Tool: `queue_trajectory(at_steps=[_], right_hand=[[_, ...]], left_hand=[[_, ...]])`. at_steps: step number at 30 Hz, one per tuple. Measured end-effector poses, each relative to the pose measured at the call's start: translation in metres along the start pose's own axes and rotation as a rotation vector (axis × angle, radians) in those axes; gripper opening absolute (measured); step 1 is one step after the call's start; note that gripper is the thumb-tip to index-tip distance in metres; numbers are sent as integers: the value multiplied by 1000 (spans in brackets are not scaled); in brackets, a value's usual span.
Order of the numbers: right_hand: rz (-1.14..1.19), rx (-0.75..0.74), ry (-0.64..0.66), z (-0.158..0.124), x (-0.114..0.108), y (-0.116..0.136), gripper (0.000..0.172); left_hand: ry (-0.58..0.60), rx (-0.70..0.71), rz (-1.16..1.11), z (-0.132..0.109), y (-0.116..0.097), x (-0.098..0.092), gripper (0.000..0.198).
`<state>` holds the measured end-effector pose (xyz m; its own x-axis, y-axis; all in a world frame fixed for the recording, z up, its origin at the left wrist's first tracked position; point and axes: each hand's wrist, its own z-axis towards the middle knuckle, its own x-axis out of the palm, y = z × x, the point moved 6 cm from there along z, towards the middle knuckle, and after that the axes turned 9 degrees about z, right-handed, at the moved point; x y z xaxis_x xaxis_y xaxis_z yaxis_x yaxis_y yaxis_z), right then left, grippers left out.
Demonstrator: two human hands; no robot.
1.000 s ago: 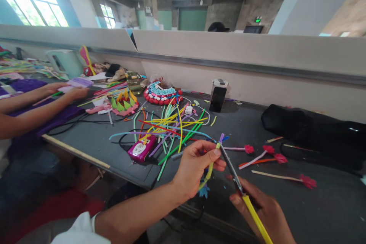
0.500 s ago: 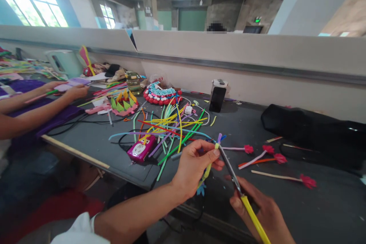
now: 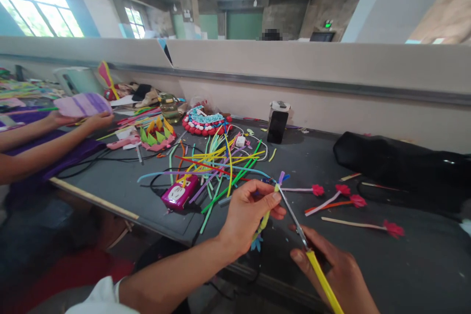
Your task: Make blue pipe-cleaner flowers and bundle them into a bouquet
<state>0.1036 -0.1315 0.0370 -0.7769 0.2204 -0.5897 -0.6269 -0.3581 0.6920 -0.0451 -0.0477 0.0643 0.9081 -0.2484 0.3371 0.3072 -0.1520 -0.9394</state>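
My left hand (image 3: pixel 250 213) pinches a yellow-green fuzzy stem (image 3: pixel 265 221), likely a pipe cleaner, between thumb and fingers. A purple tip (image 3: pixel 281 176) and a bit of blue stick out above the fingertips, and a blue petalled piece (image 3: pixel 256 242) hangs below the hand. In my right hand (image 3: pixel 331 260) is a pair of scissors (image 3: pixel 294 216) with a yellow handle and long thin metal blades. The blade tips touch or nearly touch the stem by my left thumb; whether they are apart is unclear.
Loose coloured pipe cleaners (image 3: pixel 221 167) lie in a heap beside a purple power socket (image 3: pixel 180 192). Red flowers on stems (image 3: pixel 393 228) rest at right, before a black bag (image 3: pixel 397 167). A phone (image 3: pixel 277 126) stands upright. Another person's hands (image 3: pixel 99 120) hold a lilac striped piece at left.
My hands stay nearly in place, the scissors at the stem's top; the view shifts slightly. The other person's lilac piece has been raised and turned to show its broad side.
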Motion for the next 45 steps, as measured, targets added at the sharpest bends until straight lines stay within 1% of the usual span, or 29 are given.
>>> queue_trajectory(at_steps=[5, 12, 15, 21, 28, 33, 35, 41, 45], right_hand=[[31, 54, 31, -2, 5, -3, 34], [100, 96, 23, -3, 8, -6, 37], [131, 121, 30, -2, 9, -4, 39], [218, 191, -32, -1, 7, 5, 45], [174, 134, 20, 0, 7, 2, 41], [172, 151, -57, -1, 4, 5, 43], [170, 157, -70, -1, 4, 8, 44], [151, 159, -72, 1, 3, 8, 46], [134, 123, -25, 2, 3, 1, 41]], left_hand=[[-5, -9, -30, -1, -1, 1, 26], [-18, -15, -37, -1, 0, 1, 24], [-19, -14, -39, 0, 1, 0, 25], [-29, -11, -31, 1, 2, -1, 28], [-29, -7, -35, 1, 2, -1, 29], [-37, -8, -43, 1, 2, -1, 29], [-33, -5, -42, 1, 2, -1, 28], [-34, -4, -34, 1, 1, -2, 31], [-31, -6, -29, 1, 1, -1, 30]])
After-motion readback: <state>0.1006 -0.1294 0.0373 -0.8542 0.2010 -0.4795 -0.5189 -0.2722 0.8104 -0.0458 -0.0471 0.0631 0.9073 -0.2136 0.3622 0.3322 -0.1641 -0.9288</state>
